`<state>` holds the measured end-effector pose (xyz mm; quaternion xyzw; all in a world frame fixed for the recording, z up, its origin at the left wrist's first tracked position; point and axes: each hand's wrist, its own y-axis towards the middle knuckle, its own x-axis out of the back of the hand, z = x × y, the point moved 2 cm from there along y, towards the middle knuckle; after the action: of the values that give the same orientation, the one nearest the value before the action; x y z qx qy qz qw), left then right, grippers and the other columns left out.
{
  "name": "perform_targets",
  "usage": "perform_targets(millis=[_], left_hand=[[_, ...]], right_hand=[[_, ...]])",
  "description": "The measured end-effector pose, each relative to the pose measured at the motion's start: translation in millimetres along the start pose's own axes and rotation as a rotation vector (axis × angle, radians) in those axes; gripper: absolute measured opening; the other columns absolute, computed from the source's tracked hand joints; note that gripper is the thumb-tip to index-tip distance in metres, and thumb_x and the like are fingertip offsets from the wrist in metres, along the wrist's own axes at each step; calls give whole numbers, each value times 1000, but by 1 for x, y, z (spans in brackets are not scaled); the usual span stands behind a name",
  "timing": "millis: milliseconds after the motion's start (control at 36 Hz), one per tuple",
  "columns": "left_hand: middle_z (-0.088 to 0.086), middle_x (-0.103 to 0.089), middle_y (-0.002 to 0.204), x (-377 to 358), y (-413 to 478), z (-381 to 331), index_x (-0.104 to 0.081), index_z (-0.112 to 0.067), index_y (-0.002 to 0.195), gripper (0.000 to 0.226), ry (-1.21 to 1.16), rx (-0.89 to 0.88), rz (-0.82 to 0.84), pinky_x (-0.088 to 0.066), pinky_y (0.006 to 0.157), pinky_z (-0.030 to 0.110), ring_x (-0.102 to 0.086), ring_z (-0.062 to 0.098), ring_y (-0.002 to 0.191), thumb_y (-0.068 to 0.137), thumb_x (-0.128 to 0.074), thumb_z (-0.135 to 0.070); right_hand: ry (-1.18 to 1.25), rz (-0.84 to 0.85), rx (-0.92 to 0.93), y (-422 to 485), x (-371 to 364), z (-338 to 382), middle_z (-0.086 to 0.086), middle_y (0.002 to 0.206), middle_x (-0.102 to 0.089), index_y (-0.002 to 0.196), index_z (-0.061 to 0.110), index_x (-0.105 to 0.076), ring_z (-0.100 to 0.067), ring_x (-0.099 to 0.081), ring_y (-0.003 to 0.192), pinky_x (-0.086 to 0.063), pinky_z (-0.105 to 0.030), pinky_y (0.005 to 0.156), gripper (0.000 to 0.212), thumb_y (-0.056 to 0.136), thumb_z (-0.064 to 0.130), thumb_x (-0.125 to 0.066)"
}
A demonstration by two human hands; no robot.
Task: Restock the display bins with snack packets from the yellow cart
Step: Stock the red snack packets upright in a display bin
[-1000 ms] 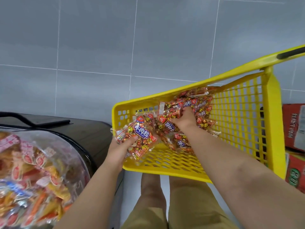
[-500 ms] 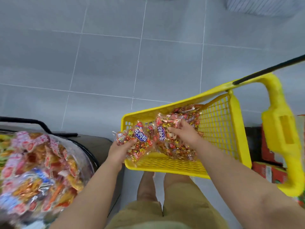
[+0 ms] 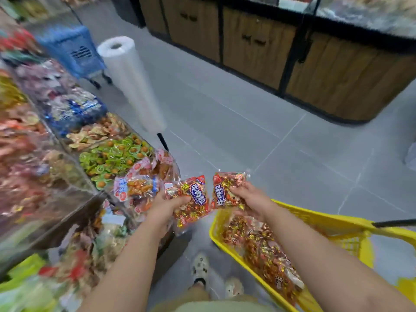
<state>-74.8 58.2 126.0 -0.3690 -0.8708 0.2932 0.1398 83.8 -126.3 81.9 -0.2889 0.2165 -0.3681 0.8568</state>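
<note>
My left hand (image 3: 165, 207) grips a red and gold snack packet (image 3: 191, 200) with a blue label, held above the floor between the bins and the cart. My right hand (image 3: 248, 198) grips a second packet of the same kind (image 3: 225, 189) just above the front rim of the yellow cart (image 3: 315, 218). Several more such packets (image 3: 258, 246) lie heaped inside the cart at lower right. The display bins (image 3: 67, 154) run along the left, filled with mixed snack packets behind clear dividers.
A roll of clear plastic bags (image 3: 130, 82) stands up at the bin counter's edge. A blue basket cart (image 3: 72, 50) stands further down the aisle. Wooden cabinets (image 3: 292, 52) line the far side across the grey tiled floor. My feet (image 3: 213, 278) are below.
Both hands lifted out of the cart, each with a packet, and moved left toward the bins. My view swung up from the cart and floor to the aisle and display bins.
</note>
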Motion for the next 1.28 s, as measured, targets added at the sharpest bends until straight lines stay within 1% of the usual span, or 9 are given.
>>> perform_targets(millis=[306, 417, 528, 722, 833, 917, 1000, 1111, 1278], left_hand=[[8, -70, 87, 168, -56, 0, -53, -8, 120, 62, -388, -121, -367, -33, 39, 19, -58, 21, 67, 66, -85, -16], [4, -70, 63, 228, -69, 7, -52, -9, 107, 37, -519, -171, -381, -43, 44, 20, -55, 12, 36, 77, -72, -2], [8, -72, 81, 292, -80, 8, -55, -8, 122, 52, -558, -245, -408, -55, 69, 39, -69, 21, 62, 74, -73, -1], [4, -72, 73, 404, -78, -1, -52, -10, 127, 52, -598, -273, -490, -53, 50, 30, -69, 20, 64, 80, -71, -2], [7, -74, 86, 447, -72, -6, -60, -12, 105, 34, -573, -277, -526, -57, 58, 33, -72, 21, 71, 76, -76, -6], [13, -66, 116, 475, -70, -9, -49, -9, 128, 69, -603, -296, -609, -50, 93, 50, -65, 31, 104, 68, -83, -13], [8, -70, 99, 495, -71, -16, -40, -8, 142, 95, -641, -355, -669, -57, 79, 46, -67, 27, 93, 59, -86, -18], [7, -67, 106, 518, -62, -23, -28, -12, 149, 97, -690, -375, -735, -43, 101, 55, -66, 22, 90, 69, -82, -13], [12, -49, 140, 524, -51, -34, -29, -21, 147, 130, -632, -329, -699, -41, 103, 58, -61, 30, 112, 34, -90, -41]], right_hand=[[-382, 262, 218, 16, -186, 40, 8, 79, -61, 94, 27, -59, -4, -61, 70, -51, -23, 63, 18, 81, 27, -72], [-517, 230, 291, 18, -252, 41, 1, 108, -48, 135, 16, -44, -23, -56, 112, -47, -44, 96, 73, 74, 43, -74], [-604, 229, 353, 14, -318, 42, 10, 90, -45, 143, 18, -31, -9, -49, 80, -44, -24, 65, 80, 78, 38, -73], [-735, 317, 353, 7, -418, 42, -1, 101, -55, 110, 21, -47, -15, -59, 80, -51, -22, 62, 32, 86, 31, -66], [-771, 197, 412, 11, -454, 43, -3, 128, -52, 131, 22, -47, -19, -52, 108, -41, -30, 83, 57, 83, 47, -65], [-671, 160, 478, 15, -479, 46, -4, 143, -44, 147, 33, -19, -21, -51, 118, -42, -33, 91, 82, 82, 43, -68], [-616, 160, 529, 19, -501, 53, 1, 134, -47, 139, 51, -16, -21, -59, 108, -53, -33, 80, 75, 87, 31, -66], [-670, 155, 509, 37, -527, 67, 1, 124, -59, 109, 32, -61, -8, -61, 76, -47, -15, 50, 20, 93, 21, -55], [-302, 349, 179, 67, -540, 96, -3, 108, -62, 130, 0, -49, -10, -65, 88, -55, -19, 73, 50, 82, -2, -64]])
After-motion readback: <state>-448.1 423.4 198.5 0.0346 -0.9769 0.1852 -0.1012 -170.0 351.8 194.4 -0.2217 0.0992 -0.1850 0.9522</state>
